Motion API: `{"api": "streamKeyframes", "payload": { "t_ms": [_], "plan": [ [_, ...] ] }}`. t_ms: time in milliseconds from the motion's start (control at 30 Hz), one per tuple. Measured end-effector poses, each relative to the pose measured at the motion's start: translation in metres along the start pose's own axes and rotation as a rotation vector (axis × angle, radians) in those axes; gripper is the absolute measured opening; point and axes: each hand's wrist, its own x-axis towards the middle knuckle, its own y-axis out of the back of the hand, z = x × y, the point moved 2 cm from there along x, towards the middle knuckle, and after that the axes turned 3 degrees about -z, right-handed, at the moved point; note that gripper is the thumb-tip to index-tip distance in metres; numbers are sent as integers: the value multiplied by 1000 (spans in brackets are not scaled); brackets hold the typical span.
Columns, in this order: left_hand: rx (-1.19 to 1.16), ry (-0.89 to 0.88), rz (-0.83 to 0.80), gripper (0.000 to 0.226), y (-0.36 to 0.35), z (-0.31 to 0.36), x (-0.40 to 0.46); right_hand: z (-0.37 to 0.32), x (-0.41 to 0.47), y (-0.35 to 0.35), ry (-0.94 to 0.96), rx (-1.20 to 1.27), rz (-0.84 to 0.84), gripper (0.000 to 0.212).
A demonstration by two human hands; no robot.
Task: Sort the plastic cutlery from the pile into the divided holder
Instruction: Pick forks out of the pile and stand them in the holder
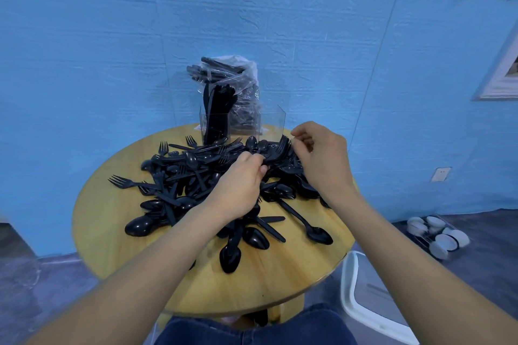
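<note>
**Both hands in the pile, forks bunched at the far edge**

Here we are at the round wooden table (117, 235), and it is a proper heap: black plastic cutlery (196, 176), forks, spoons and knives all tangled across the top. A big spoon (140, 225) lies at the near left of the pile, another long spoon (311, 225) points out to the right, and a single fork (123, 182) sticks out on the left side.

The left hand (238, 185) is down on the middle of the heap, fingers curled in and pinching black handles at its fingertips. Exactly which pieces it has, I cannot make out from here. The right hand (319, 157) sits just beyond it to the right, thumb and fingers curled, pinching at the tines of a bunch of forks (283, 145) that stands up between the two hands.

Behind the pile, at the far edge of the table against the blue wall (84, 50), stands the clear divided holder (269, 123). Its left compartment is packed with upright black knives (217, 112); the right compartment looks see-through with nothing I can identify in it. A clear plastic bag of more cutlery (224, 73) leans up behind it.

Off on the floor to the right, a rack of white cups (437, 232), and a white stool (367, 300) close beside the table.
</note>
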Motion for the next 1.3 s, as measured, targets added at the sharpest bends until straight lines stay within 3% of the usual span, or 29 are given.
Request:
{"api": "streamKeyframes", "payload": {
  "t_ms": [233,300,400,533,667,867,933,1067,1200,1300],
  "plan": [
    [-10,-4,-66,28,-7,-2,-1,6,-4,-3,-117,150,69,7],
    [-7,10,-70,29,-6,-5,-2,10,-7,-6,-192,236,26,11],
    [21,33,-86,28,-7,-7,-4,10,-12,-11,-242,311,-66,36],
    [45,3,-90,23,-7,-3,-10,5,-14,-24,-235,267,-174,13],
    [35,-52,-49,24,-7,-1,-14,1,-12,-37,-242,184,-128,24],
    [-28,14,49,23,9,-25,-28,-2,-16,-58,-265,431,-264,30],
    [-57,81,87,25,14,-36,-33,6,-21,-63,-318,350,-356,36],
    [-47,149,124,26,17,-53,-38,19,-33,-73,-346,53,-514,26],
    [-48,164,123,26,14,-55,-37,17,-34,-85,-415,111,-559,24],
    [-47,157,140,26,15,-57,-34,12,-27,-78,-378,231,-498,17]
  ]
}}
